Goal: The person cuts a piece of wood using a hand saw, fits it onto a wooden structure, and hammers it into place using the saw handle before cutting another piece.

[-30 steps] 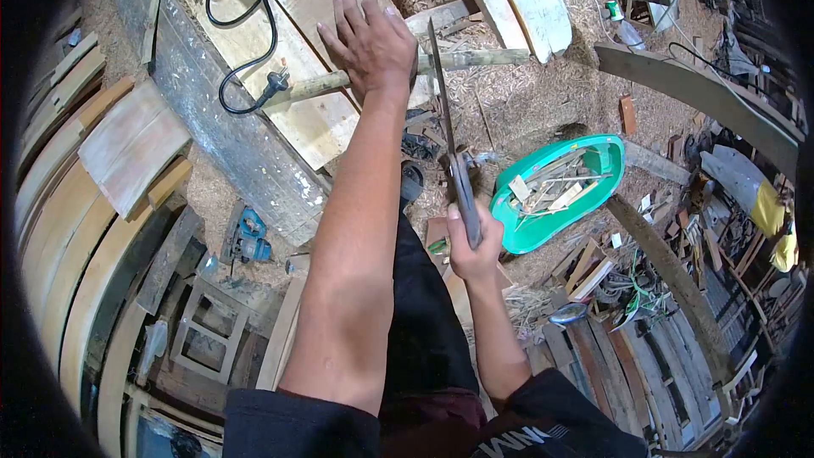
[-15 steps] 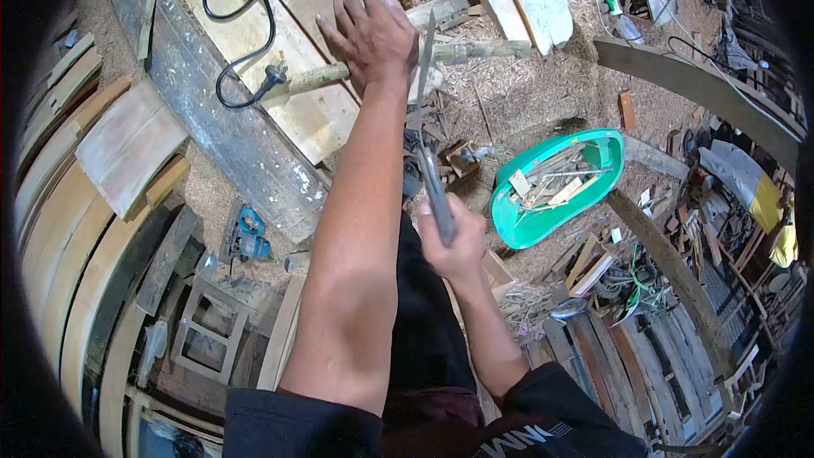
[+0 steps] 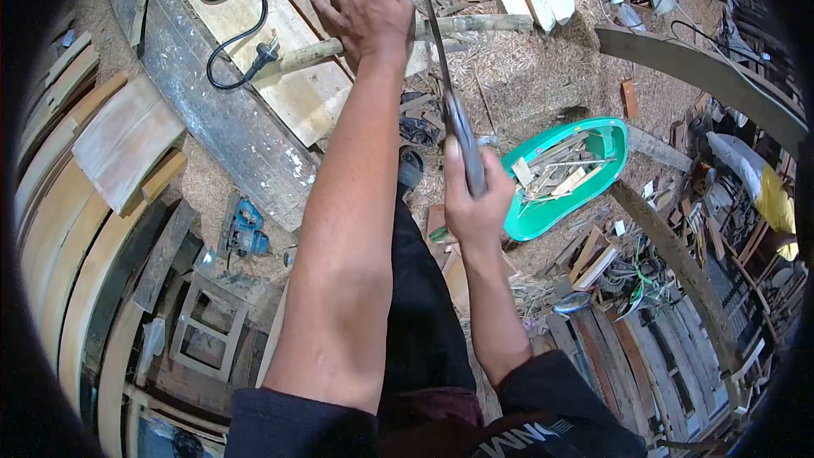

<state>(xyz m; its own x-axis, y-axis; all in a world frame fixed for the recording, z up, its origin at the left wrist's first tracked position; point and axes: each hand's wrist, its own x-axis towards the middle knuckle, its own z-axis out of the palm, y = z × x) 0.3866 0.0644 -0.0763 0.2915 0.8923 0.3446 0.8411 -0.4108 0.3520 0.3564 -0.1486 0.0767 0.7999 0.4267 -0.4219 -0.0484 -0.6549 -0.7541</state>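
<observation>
My left hand (image 3: pixel 370 13) lies across a thin wooden pole (image 3: pixel 475 24), pressing on it with fingers spread toward the pale board (image 3: pixel 309 106) beneath. My right hand (image 3: pixel 477 191) is wrapped round the grey handle of a long-bladed hand tool (image 3: pixel 465 140). Its narrow dark blade, seen nearly edge-on, points forward and crosses the pole in this view, just right of my left hand. A black cable with a plug (image 3: pixel 266 53) rests on the board by the pole's left end.
A green plastic tub (image 3: pixel 527 222) of wood scraps stands right of my right hand. On the left are a teal power tool (image 3: pixel 251 240) and stacked curved planks (image 3: pixel 89 242). A curved timber (image 3: pixel 704 68) spans the right side. Shavings cover the ground.
My right hand has moved forward and to the right with the tool, whose blade now tilts more to the left. My left hand stays on the pole. The view has shifted slightly.
</observation>
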